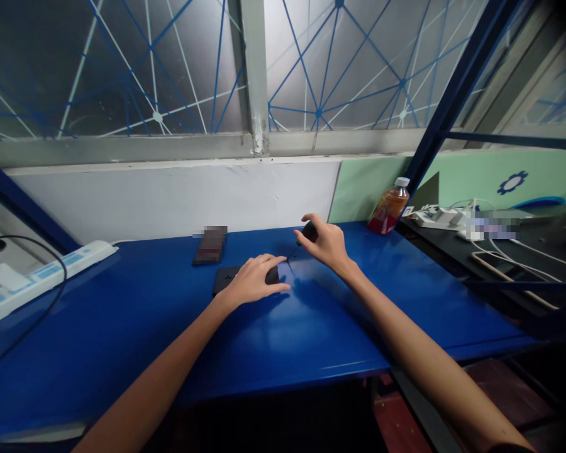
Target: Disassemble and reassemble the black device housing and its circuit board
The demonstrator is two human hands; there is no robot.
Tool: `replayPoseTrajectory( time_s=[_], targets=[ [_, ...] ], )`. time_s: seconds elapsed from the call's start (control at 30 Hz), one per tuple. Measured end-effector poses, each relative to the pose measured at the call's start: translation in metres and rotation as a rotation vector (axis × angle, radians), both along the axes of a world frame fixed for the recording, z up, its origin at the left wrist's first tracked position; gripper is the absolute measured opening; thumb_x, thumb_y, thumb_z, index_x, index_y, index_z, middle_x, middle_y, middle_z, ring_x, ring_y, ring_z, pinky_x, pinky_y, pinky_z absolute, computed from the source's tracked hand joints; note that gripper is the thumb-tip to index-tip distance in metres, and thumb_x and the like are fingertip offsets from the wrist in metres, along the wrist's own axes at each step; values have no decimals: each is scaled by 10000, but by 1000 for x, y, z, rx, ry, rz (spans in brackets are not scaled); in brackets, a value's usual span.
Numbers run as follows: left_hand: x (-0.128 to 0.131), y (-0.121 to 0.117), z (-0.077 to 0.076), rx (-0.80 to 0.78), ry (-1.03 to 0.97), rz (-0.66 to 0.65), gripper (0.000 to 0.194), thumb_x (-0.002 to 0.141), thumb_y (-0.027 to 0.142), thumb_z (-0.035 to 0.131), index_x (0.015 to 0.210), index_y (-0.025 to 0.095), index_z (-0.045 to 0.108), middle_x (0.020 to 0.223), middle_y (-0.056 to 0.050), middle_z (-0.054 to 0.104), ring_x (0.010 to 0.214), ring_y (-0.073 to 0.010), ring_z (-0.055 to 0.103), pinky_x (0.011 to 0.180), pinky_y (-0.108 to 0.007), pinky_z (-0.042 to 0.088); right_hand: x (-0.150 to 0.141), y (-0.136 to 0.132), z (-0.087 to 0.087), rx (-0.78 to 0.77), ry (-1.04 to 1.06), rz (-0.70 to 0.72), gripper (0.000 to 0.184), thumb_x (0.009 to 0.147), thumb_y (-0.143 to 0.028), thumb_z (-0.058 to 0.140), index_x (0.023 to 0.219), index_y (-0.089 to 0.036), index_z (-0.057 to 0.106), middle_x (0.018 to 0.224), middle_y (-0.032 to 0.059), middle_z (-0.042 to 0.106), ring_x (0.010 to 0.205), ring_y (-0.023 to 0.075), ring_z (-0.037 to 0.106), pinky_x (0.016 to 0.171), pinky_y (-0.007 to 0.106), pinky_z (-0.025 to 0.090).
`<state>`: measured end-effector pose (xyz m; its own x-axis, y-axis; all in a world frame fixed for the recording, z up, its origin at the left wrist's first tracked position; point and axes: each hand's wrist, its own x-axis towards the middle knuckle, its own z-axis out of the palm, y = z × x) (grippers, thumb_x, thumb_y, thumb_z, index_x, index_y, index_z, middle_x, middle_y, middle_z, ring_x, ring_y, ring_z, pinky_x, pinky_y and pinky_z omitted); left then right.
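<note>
Taking my blue table (136, 333) as a clock with twelve at the window, a white power strip (87, 257) lies towards nine to ten o'clock and a drink bottle (389, 209) stands near two. My left hand (252, 280) is spread, thumb apart from the fingers, over a black box (224, 277) near the middle; my right hand (327, 242), raised between one and two o'clock from the box, is curled in a pinch. A dark flat slab (210, 246), partly blurred, lies at ten to eleven. Between my right thumb and forefinger sits a small black piece (307, 233), mostly hidden, with what looks like a thin cord (292, 253) below it. I judge that a loose pinch could drop the piece, and if the cord joins it to the box, a hard tug could drag the box.
</note>
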<state>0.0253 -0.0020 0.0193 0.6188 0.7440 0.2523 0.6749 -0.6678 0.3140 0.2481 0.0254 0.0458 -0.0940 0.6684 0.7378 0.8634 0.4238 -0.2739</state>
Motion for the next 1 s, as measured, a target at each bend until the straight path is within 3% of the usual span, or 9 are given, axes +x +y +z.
replayPoseTrajectory(
  time_s=[0.23, 0.4, 0.63, 1.0],
  targets=[
    [4, -4, 2, -7, 10, 32, 609, 858, 611, 544, 1354, 260, 511, 1293, -109, 569, 1138, -307, 556, 962, -446, 423, 0, -1, 2, 12, 6, -4, 330, 837, -461, 556, 1035, -210, 634, 600, 5, 639, 545, 178, 596, 548, 253, 367],
    [8, 0, -3, 5, -111, 104, 420, 909, 532, 511, 1186, 248, 650, 1214, -84, 627, 1098, -279, 588, 950, -411, 454, -1, -5, 9, 22, 102, 27, 307, 814, -450, 590, 988, -201, 636, 553, -15, 601, 505, 153, 568, 546, 245, 393],
    [9, 6, -10, 25, -321, 232, 232, 817, 392, 675, 941, 203, 726, 1021, -73, 714, 937, -244, 666, 852, -343, 521, -6, -16, 21, 2, 362, 155, 231, 817, -421, 612, 913, -211, 594, 608, -20, 630, 506, 127, 569, 549, 237, 446],
    [9, 6, -6, 37, -438, 212, 179, 857, 334, 622, 788, 207, 728, 899, -45, 741, 844, -221, 682, 802, -335, 531, -6, -16, 19, -43, 443, 190, 247, 816, -437, 620, 915, -213, 588, 638, -10, 638, 511, 129, 581, 527, 242, 468]
  ],
)
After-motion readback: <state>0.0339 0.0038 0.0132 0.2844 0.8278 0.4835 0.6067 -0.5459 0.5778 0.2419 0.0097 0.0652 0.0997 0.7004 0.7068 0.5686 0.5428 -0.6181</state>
